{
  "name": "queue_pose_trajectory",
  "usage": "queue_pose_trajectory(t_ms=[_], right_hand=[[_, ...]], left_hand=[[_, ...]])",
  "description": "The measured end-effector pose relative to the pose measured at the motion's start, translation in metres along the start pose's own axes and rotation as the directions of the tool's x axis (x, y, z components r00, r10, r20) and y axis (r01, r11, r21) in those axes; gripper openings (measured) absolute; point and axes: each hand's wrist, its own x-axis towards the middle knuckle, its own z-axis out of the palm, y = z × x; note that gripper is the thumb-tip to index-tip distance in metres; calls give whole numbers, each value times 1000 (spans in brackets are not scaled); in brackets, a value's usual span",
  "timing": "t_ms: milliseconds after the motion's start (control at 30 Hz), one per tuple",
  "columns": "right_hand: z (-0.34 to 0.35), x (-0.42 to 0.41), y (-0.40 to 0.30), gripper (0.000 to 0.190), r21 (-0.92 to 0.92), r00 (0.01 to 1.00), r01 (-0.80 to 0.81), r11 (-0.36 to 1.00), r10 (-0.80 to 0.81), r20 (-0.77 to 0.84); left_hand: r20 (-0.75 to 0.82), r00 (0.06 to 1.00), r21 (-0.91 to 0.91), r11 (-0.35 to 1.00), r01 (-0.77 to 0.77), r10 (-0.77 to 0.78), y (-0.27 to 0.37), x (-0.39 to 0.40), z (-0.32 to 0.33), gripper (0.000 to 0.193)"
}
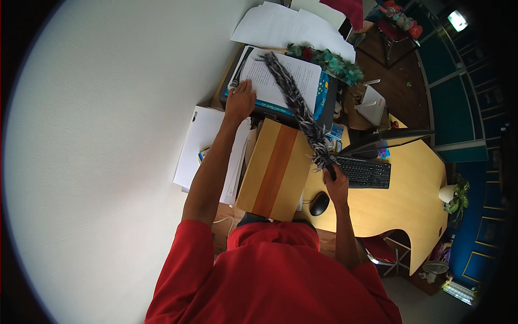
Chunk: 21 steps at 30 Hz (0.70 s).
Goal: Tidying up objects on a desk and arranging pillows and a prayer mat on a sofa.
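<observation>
My right hand point(336, 186) is closed around the black handle of a grey-and-black feather duster point(292, 95). The duster slants up and left, its tip over printed sheets of paper point(279, 75). My left hand point(240, 101) lies at the lower left corner of those sheets, fingers extended; whether it presses on them is not plain. Beneath the sheets is a blue paper-ream wrapper point(322, 91), on top of a black printer-like machine point(325, 117). A green garland point(336, 65) runs along the back right edge. Nearer my body sits a taped cardboard box point(271, 170).
On the desk point(404, 202) are a black keyboard point(366, 172), a computer mouse point(319, 203) and a monitor point(388, 139). A white router point(371, 106) stands behind. Left of the box, a paper stack point(188, 158) bears a tape roll point(204, 153). A white wall point(101, 141) borders the left.
</observation>
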Motion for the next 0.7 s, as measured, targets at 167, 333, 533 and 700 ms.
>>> queue_pose_trajectory(t_ms=[167, 333, 533, 700], right_hand=[[-11, -17, 30, 26, 20, 975, -144, 989, 145, -167], [-27, -50, 28, 22, 11, 979, -192, 981, 192, -67], [-21, -110, 54, 24, 27, 960, -155, 988, 144, 242], [-13, -110, 54, 28, 38, 952, -103, 994, 88, 293]], left_hand=[[-118, 983, 127, 984, -128, 143, -7, -9, 13, 47], [1, 992, -13, 992, -123, 123, -20, 0, -2, 50], [79, 995, -155, 987, -48, 61, -45, 5, -27, 73], [127, 985, -147, 984, -101, 120, -68, 10, -22, 83]])
